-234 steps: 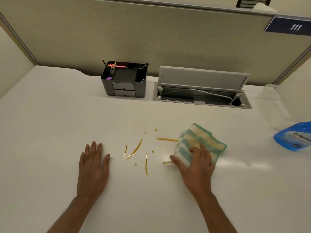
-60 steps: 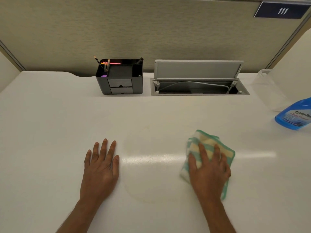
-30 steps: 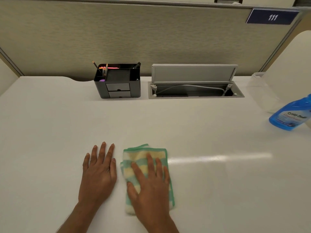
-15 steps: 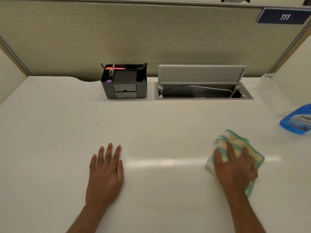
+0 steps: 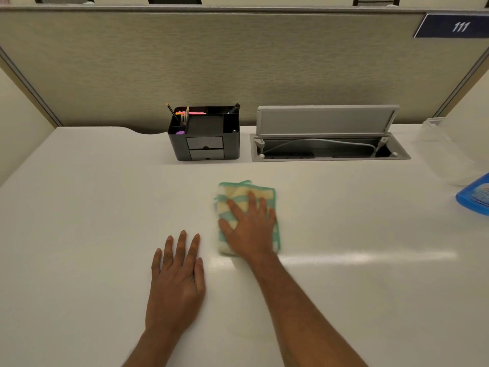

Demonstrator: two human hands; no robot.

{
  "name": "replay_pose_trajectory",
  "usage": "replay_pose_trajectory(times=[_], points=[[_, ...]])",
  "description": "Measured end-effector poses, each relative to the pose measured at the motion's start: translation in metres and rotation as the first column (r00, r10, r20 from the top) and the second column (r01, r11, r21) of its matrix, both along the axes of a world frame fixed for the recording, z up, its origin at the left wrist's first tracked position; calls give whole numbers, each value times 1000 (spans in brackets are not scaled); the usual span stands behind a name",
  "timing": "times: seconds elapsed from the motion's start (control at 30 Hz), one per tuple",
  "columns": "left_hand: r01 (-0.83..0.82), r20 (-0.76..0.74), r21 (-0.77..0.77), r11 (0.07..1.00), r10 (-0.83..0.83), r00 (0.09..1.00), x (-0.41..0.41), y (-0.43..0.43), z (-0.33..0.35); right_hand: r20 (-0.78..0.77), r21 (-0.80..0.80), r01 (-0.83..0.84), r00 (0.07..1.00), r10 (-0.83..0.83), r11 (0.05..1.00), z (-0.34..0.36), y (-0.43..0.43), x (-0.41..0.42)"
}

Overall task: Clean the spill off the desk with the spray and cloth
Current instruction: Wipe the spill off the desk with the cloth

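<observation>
Fingers of the right hand (image 5: 250,229) lie spread and flat on the folded striped cloth (image 5: 239,193) at mid desk (image 5: 79,221), pressing not gripping, while the left hand (image 5: 176,283) rests open beside it (spray bottle (image 5: 475,198) far right).

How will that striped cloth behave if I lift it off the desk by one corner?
The cloth is folded in soft terry-like layers, so it would probably flop and unfold rather than stay flat. It looks thin and light, likely an easy lift. The right hand lies flat on it on the smooth desk, so it probably slides readily when pushed.
</observation>
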State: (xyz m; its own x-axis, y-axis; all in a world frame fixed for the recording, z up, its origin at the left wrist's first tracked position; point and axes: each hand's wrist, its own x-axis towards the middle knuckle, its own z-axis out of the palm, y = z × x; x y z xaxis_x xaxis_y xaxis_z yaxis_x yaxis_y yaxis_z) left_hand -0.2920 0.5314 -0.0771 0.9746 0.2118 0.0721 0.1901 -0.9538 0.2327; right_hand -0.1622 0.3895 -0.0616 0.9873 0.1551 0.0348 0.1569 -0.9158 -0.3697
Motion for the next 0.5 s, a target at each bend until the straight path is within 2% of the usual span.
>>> replay_pose_trajectory(times=[0.17,0.5], points=[[5,7,-5,1000,-5,1000,0,-2,3,-36,31,-170,985,171,985,6,13,-42],[39,-37,9,999,-38,999,-3,0,7,50,36,-50,998,48,998,3,-7,-152]])
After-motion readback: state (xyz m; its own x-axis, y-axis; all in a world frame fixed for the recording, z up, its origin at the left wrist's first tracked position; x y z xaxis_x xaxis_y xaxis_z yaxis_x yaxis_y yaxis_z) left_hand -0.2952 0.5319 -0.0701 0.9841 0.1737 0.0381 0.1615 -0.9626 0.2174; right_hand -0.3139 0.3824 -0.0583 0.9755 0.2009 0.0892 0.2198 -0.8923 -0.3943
